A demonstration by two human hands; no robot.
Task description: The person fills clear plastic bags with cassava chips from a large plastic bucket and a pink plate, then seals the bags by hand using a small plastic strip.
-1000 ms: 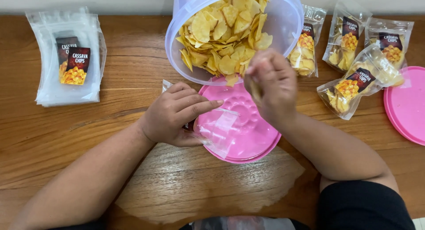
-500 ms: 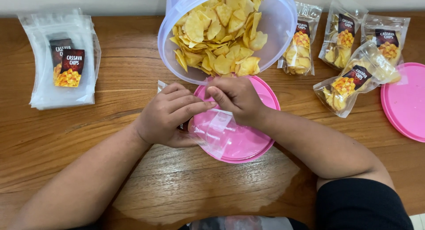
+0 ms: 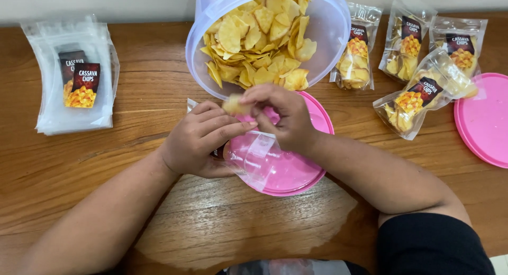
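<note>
My left hand grips a clear plastic pouch that lies over a pink lid. Just above the pouch's mouth, my right hand pinches a yellow chip between its fingertips. Right behind both hands, a large clear tub leans toward me, holding a heap of yellow chips.
A stack of empty clear pouches with dark labels lies at the left. Several filled chip bags sit at the back right. A second pink lid lies at the right edge. All of it rests on a brown wooden table.
My right hand came down from the tub's rim with a chip and now holds it over the pouch by my left hand. The left hand has stayed on the pouch.
</note>
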